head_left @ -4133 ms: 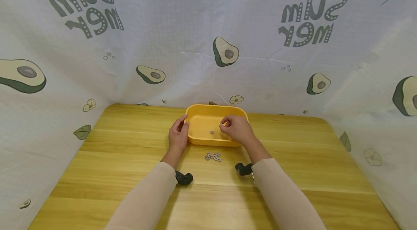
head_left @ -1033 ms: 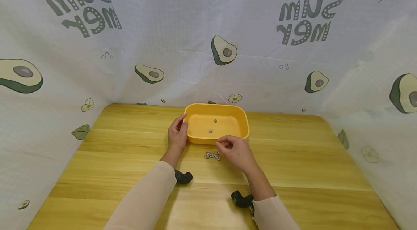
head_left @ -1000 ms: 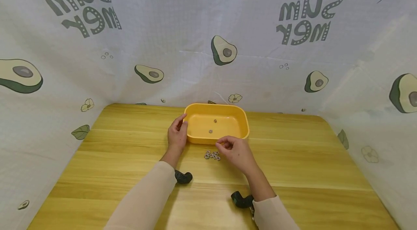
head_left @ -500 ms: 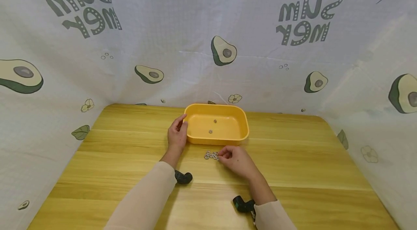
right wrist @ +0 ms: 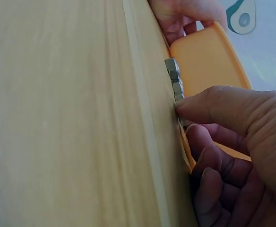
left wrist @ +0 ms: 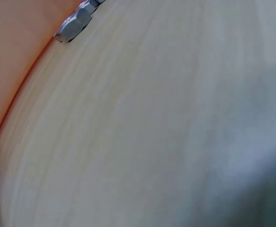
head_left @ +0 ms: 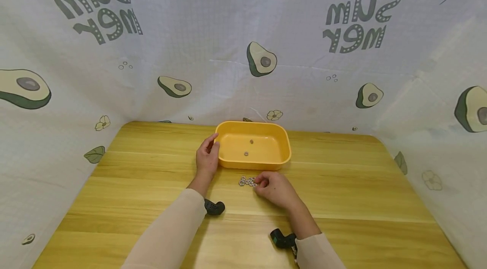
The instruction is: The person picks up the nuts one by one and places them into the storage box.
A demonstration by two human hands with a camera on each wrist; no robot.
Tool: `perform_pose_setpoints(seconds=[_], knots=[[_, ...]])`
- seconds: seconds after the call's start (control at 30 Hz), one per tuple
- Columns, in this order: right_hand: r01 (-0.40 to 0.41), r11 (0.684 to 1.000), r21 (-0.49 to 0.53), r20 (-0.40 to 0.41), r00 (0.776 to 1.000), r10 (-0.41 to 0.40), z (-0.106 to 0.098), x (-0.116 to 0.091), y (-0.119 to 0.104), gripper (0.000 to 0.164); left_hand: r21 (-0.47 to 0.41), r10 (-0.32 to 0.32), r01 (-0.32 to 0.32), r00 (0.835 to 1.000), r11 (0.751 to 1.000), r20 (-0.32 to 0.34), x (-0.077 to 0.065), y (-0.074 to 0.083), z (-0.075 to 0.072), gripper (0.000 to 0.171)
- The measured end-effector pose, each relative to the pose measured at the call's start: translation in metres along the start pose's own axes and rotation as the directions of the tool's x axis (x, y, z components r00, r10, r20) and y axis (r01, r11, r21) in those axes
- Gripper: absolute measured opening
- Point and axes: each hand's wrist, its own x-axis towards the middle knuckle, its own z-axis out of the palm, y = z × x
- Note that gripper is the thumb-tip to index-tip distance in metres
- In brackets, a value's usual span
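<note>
A shallow yellow plastic tray [head_left: 251, 164] stands near the back of the table. My left hand [head_left: 207, 157] rests against its left end, fingertips at the rim and thumb along the outer wall. Two small hex nuts [head_left: 246, 153] lie inside, apart from each other. In front of the tray sits a cluster of several silver hex nuts [head_left: 242, 182]. My right hand [head_left: 275, 186] is at the cluster's right edge. In the right wrist view its thumb [right wrist: 209, 108] and index finger come together about a nut [right wrist: 184, 122], mostly hidden by the fingers.
The wood-grain table [head_left: 342, 184] extends on both sides of the tray. A white cloth [head_left: 213, 40] printed with avocados hangs close behind it. Black wrist devices [head_left: 214, 208] sit under both forearms, low over the table.
My right hand left the tray's interior, where a second nut now lies, and came down toward me to the cluster's right edge. The left hand stays at the tray.
</note>
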Motion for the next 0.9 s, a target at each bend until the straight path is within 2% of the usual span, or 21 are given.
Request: perform_pose_setpoints(seconds=[0.43, 0.9], knots=[[-0.046, 0.999, 0.000, -0.003, 0.999, 0.046, 0.000, -0.001, -0.004, 0.009, 0.003, 0.003, -0.003, 1.000, 1.000, 0.003, -0.001, 0.000, -0.001, 0.034], [-0.058, 0.998, 0.026, -0.030, 0.998, 0.059, -0.013, -0.006, -0.017, 0.006, 0.001, -0.008, 0.008, 1.000, 1.000, -0.004, -0.001, 0.000, 0.000, 0.033]])
